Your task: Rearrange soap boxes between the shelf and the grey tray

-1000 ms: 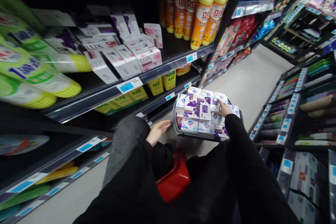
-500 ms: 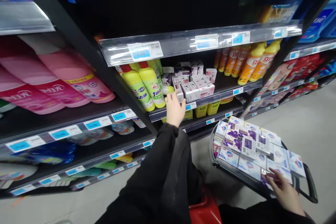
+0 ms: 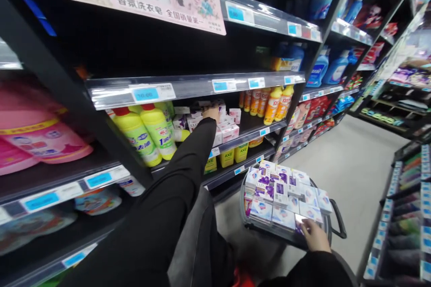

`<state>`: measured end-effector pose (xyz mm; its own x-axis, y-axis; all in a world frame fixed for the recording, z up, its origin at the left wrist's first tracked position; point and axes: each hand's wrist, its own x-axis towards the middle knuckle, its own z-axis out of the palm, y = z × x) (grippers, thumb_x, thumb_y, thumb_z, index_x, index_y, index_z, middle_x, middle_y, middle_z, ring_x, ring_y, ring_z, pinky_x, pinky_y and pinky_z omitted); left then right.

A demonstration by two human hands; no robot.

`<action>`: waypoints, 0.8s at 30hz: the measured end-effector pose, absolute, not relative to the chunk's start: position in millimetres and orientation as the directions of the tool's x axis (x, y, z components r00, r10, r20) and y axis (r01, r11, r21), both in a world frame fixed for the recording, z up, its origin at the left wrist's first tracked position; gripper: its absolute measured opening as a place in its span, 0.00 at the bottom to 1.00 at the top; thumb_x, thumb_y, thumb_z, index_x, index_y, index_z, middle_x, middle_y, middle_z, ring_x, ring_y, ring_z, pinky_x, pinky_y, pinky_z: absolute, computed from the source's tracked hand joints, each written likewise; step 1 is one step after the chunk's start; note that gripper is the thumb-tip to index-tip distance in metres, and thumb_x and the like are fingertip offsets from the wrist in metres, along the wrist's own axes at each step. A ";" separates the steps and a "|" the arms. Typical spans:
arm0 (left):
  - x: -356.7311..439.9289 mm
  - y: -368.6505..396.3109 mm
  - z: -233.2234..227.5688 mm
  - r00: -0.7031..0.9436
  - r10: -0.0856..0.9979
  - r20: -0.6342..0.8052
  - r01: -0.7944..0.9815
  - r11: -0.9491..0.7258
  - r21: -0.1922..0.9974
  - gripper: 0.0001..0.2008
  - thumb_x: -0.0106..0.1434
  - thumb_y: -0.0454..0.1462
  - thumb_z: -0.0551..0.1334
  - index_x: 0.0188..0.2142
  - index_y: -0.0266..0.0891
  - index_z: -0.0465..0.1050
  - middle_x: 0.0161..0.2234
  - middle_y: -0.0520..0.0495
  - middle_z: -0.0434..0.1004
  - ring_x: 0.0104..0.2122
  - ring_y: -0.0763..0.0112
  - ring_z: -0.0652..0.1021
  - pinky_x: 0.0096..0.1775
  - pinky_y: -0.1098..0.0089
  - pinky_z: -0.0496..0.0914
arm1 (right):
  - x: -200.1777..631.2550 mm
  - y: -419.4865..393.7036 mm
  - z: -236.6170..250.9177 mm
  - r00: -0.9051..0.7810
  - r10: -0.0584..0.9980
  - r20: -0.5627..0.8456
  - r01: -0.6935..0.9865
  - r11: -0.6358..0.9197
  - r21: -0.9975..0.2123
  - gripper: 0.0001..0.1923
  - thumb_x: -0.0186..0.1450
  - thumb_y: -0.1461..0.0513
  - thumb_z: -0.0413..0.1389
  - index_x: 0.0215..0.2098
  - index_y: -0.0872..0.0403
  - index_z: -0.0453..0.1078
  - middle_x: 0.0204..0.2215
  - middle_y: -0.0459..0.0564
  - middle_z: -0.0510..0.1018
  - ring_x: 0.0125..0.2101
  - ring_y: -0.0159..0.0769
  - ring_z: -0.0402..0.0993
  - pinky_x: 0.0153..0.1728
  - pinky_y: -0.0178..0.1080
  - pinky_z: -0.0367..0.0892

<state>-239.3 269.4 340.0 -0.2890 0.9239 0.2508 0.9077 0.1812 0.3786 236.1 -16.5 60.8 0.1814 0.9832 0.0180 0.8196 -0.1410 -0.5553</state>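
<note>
My left hand (image 3: 211, 112) reaches deep into a dark shelf and rests on the white and pink soap boxes (image 3: 226, 131) stacked there; whether its fingers close on a box is hidden. My right hand (image 3: 314, 235) lies low at the near edge of a dark basket (image 3: 337, 219) on the floor, fingers on one of the soap boxes (image 3: 282, 193) that fill it. My black sleeves run from the bottom of the view to both hands.
Yellow-green bottles (image 3: 148, 132) stand left of the soap boxes, orange bottles (image 3: 274, 103) to the right, pink jugs (image 3: 37, 134) far left. Yellow boxes (image 3: 232, 156) sit one shelf lower. More shelving lines the right side of the grey aisle floor (image 3: 350, 166).
My left hand rose from near the floor to the shelf and pushed in among the soap boxes. My right hand slid from the basket's middle to its near edge. The view tilted upward.
</note>
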 end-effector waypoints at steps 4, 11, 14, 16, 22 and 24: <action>-243.6 273.9 336.1 -0.319 0.880 0.353 0.920 0.198 0.338 0.32 0.64 0.40 0.61 0.64 0.28 0.58 0.56 0.21 0.67 0.58 0.40 0.63 0.56 0.47 0.54 | 232.9 -13.1 54.6 0.141 0.990 0.014 0.882 -0.119 -0.456 0.13 0.63 0.56 0.49 0.34 0.50 0.75 0.34 0.52 0.82 0.36 0.44 0.79 0.37 0.40 0.69; -231.7 266.6 352.3 -0.390 0.861 0.326 0.900 0.281 0.333 0.23 0.63 0.40 0.60 0.56 0.31 0.69 0.52 0.25 0.72 0.55 0.41 0.68 0.55 0.46 0.55 | 222.3 -6.0 62.6 0.148 0.988 -0.048 0.900 -0.154 -0.408 0.13 0.65 0.60 0.47 0.31 0.49 0.73 0.34 0.50 0.82 0.37 0.41 0.79 0.37 0.38 0.67; -232.2 247.8 359.1 -0.493 0.814 0.307 0.820 0.316 0.478 0.20 0.65 0.41 0.57 0.51 0.28 0.73 0.49 0.23 0.74 0.52 0.41 0.72 0.51 0.51 0.61 | 223.9 -7.1 66.5 0.168 0.984 -0.059 0.911 -0.178 -0.372 0.15 0.66 0.60 0.46 0.32 0.49 0.74 0.34 0.50 0.82 0.37 0.41 0.79 0.36 0.38 0.67; -236.2 225.1 359.6 -0.549 0.761 0.346 0.753 0.270 0.600 0.21 0.64 0.41 0.58 0.51 0.28 0.72 0.48 0.25 0.75 0.51 0.43 0.73 0.51 0.53 0.64 | 228.0 -7.5 67.0 0.191 0.979 -0.068 0.908 -0.203 -0.367 0.16 0.67 0.59 0.45 0.35 0.50 0.75 0.35 0.52 0.82 0.37 0.42 0.78 0.36 0.38 0.66; -223.4 113.3 337.0 -0.576 0.787 0.221 -0.037 -0.295 0.955 0.18 0.62 0.43 0.58 0.49 0.37 0.71 0.42 0.43 0.77 0.41 0.61 0.77 0.35 0.68 0.74 | 240.5 0.0 59.7 0.207 0.967 -0.151 0.875 -0.252 -0.414 0.16 0.65 0.55 0.49 0.39 0.52 0.77 0.37 0.53 0.82 0.40 0.44 0.79 0.37 0.38 0.67; -202.7 75.0 328.2 -0.391 0.915 0.102 -0.428 -0.279 0.860 0.18 0.64 0.46 0.56 0.48 0.38 0.71 0.38 0.44 0.77 0.33 0.67 0.76 0.23 0.75 0.69 | 240.8 2.0 58.1 0.207 0.970 -0.132 0.866 -0.244 -0.436 0.16 0.64 0.55 0.49 0.38 0.52 0.77 0.35 0.53 0.82 0.39 0.46 0.79 0.37 0.39 0.67</action>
<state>-202.7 75.0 328.2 -0.3906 0.9149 0.1020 -0.4284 -0.2787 0.8595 240.8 2.0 58.1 0.2066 0.9695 -0.1318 0.8663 -0.2439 -0.4360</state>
